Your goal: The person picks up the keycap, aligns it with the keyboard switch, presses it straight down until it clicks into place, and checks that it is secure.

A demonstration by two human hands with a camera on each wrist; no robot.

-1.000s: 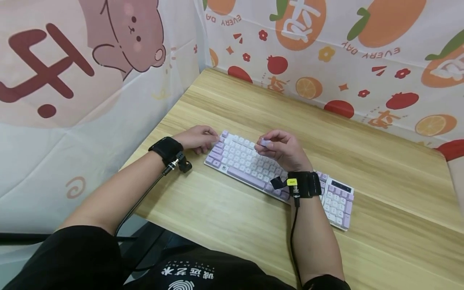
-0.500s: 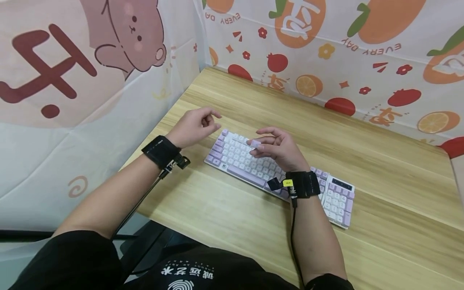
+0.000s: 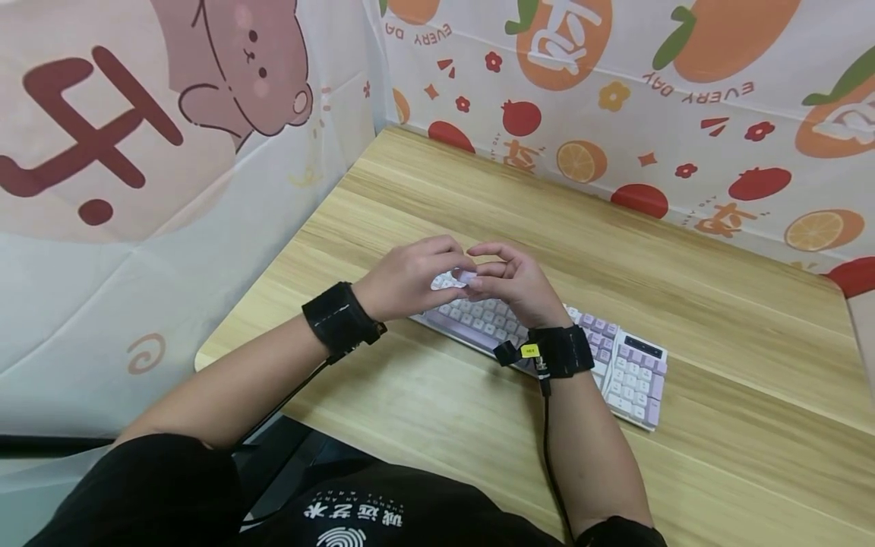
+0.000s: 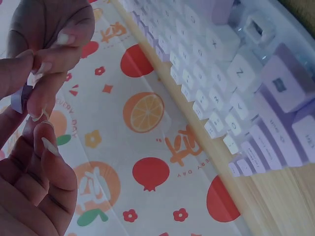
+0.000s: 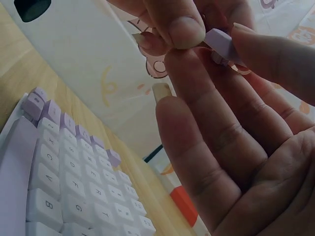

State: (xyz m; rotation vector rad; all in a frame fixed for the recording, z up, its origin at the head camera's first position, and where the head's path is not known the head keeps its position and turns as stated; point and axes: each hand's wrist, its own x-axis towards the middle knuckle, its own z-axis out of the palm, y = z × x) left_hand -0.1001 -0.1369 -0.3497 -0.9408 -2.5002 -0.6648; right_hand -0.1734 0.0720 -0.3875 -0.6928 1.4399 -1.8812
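A small light-purple keycap point(image 5: 220, 43) is in the air above the keyboard point(image 3: 478, 323). My right hand point(image 3: 516, 285) pinches it between the thumb and fingers. From the other side comes my left hand point(image 3: 413, 277), its thumb and index finger curled around the same keycap; the fingertips of both hands meet there and partly cover it. The left wrist view shows just a sliver of the keycap point(image 4: 20, 98) among the fingers. On the white and purple keyboard, a bare switch point(image 4: 259, 28) shows in the bottom row beside the purple keys.
The keyboard lies at a slant on a wooden table point(image 3: 383, 395), with its number pad point(image 3: 636, 384) at the right. Printed curtains point(image 3: 588, 114) hang along the back and left. Black straps with small cameras and cables sit on both wrists.
My left hand lifted off the keyboard's left corner and moved right to meet the right hand. My right hand shifted slightly left, still holding the keycap.
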